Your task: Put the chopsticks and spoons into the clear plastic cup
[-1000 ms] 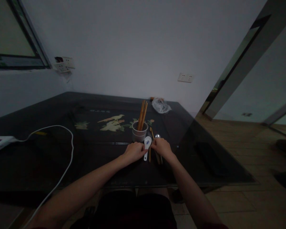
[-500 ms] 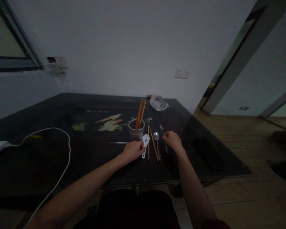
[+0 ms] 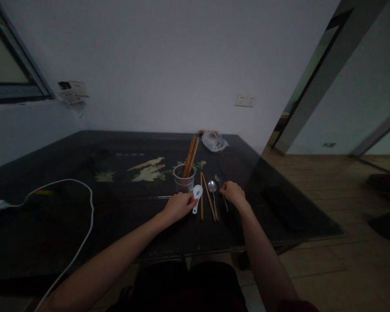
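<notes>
My left hand [image 3: 178,206] rests on the dark table [image 3: 84,216], fingers curled, touching the handle of a white ceramic spoon [image 3: 196,194]. My right hand [image 3: 233,193] is curled beside a small metal spoon [image 3: 221,191], fingertips on its handle. Between the hands lie two loose wooden chopsticks [image 3: 206,196] and a larger metal spoon [image 3: 212,191]. Just behind them stands a grey cup [image 3: 183,180] with several chopsticks [image 3: 190,156] upright in it.
A white cable [image 3: 84,216] loops over the table's left side. A crumpled clear bag [image 3: 215,141] lies at the far edge by the wall. A dark flat object [image 3: 281,207] lies right of my right hand. The table edge runs near my lap.
My right hand moved right off the chopsticks and larger spoon to the small metal spoon. My left hand stayed on the white spoon. The view shifted slightly.
</notes>
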A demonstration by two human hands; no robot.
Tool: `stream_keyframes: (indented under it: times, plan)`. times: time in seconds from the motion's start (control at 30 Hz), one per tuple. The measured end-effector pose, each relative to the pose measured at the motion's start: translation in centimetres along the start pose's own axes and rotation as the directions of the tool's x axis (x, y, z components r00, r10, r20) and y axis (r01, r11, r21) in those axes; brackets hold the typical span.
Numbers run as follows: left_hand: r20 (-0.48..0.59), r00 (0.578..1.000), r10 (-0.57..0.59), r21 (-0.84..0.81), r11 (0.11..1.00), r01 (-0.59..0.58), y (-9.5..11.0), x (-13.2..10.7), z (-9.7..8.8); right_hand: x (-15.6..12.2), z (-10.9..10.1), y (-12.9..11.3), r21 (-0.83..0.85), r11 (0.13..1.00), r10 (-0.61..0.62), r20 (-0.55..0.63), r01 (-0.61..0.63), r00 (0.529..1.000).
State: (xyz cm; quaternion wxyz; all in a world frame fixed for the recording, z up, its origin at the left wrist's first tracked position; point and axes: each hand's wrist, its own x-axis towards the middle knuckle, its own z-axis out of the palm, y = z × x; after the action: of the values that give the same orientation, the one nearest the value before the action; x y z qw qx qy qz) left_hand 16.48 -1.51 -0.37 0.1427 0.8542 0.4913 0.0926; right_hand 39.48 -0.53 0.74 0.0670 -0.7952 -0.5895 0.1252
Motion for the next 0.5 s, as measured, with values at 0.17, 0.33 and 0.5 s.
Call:
stream_keyframes:
  times: [0.17,0.33,0.5]
  plan:
    - [-0.042,0.999,0.014,0.010,1.000,-0.013,-0.17,-0.01,-0.46,-0.01,0.17,0.05,-0.003,1.000,-0.002,0.001,0.002,1.000]
    - [-0.057,0.998,0.041,0.027,0.999,-0.040,-0.22,-0.11,-0.78,-0.12,0.10,0.08,-0.048,0.999,-0.019,0.017,0.020,1.000]
    - [-0.057,0.998,0.026,0.030,0.999,-0.024,-0.31,-0.18,-0.93,-0.13,0.15,0.06,-0.078,0.996,-0.034,0.040,0.038,0.999]
